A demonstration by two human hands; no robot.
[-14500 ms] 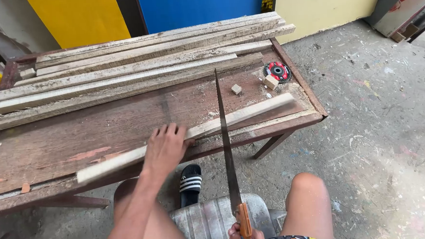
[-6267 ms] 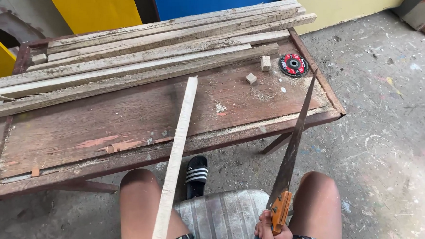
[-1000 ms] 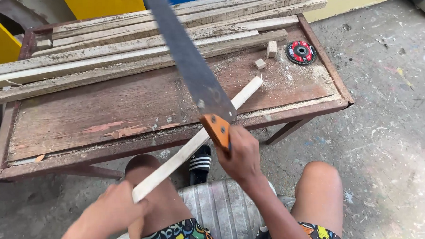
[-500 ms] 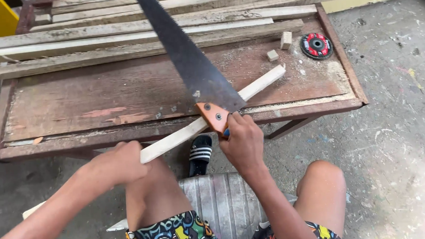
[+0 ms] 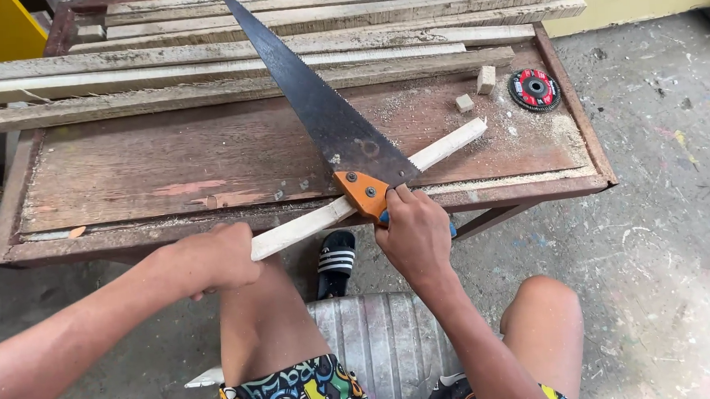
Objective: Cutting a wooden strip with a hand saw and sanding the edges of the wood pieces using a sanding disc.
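A wooden strip lies slantwise across the near edge of the workbench, its far end on the top, its near end past the edge in the left hand. A handsaw crosses over it, handle nearest, in the right hand. Long planks lie along the far side. Two small offcuts and a disc sit at the far right.

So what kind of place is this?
Probably a small woodworking shop. A hand saw lies across a wood strip on a worn workbench, with sawdust, stacked planks and a grinding disc nearby.
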